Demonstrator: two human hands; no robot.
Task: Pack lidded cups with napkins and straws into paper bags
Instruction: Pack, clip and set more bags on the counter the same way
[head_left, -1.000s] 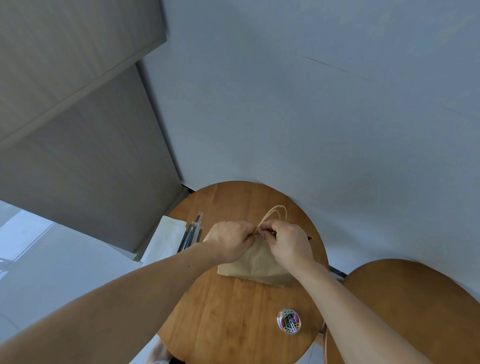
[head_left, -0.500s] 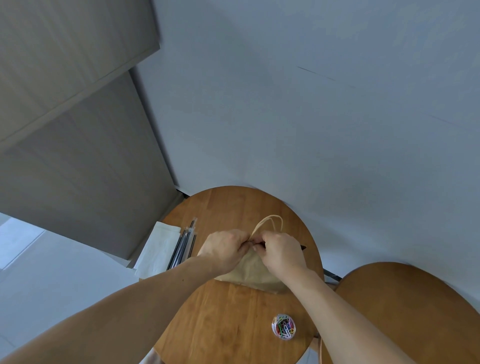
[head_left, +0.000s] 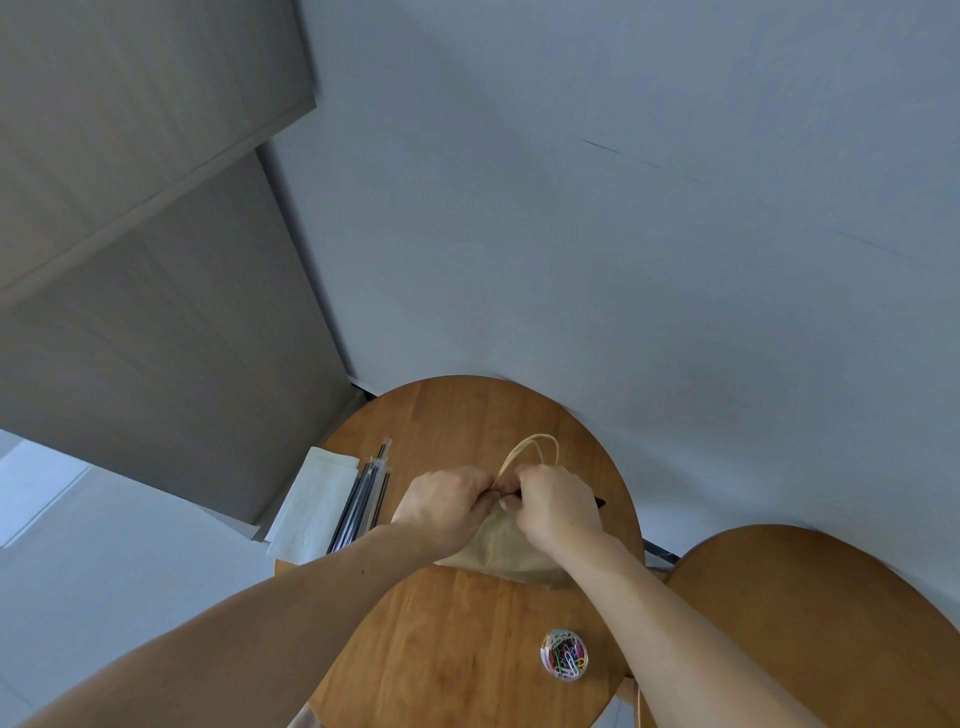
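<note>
Not much has changed in the last second tbh; left hand (head_left: 447, 506) and right hand (head_left: 558, 506) still pinch the mouth of the paper bag (head_left: 498, 551) shut mid-bench (head_left: 457, 654), fingers (head_left: 527, 478) curled tight on it; clip tub (head_left: 564, 653) at 5 o'clock, straws (head_left: 363, 499) and napkins (head_left: 317, 504) at 9; sealing looks next.

Plain indoor room — 2 round wooden tables (head_left: 457, 649), grey cabinets (head_left: 156, 322).

bag (head_left: 498, 545) ctr on table (head_left: 457, 649) | straws (head_left: 363, 493) L of bag, napkins (head_left: 311, 509) further L | clip tub (head_left: 564, 654) front-R | 2nd table (head_left: 805, 597) R
</note>
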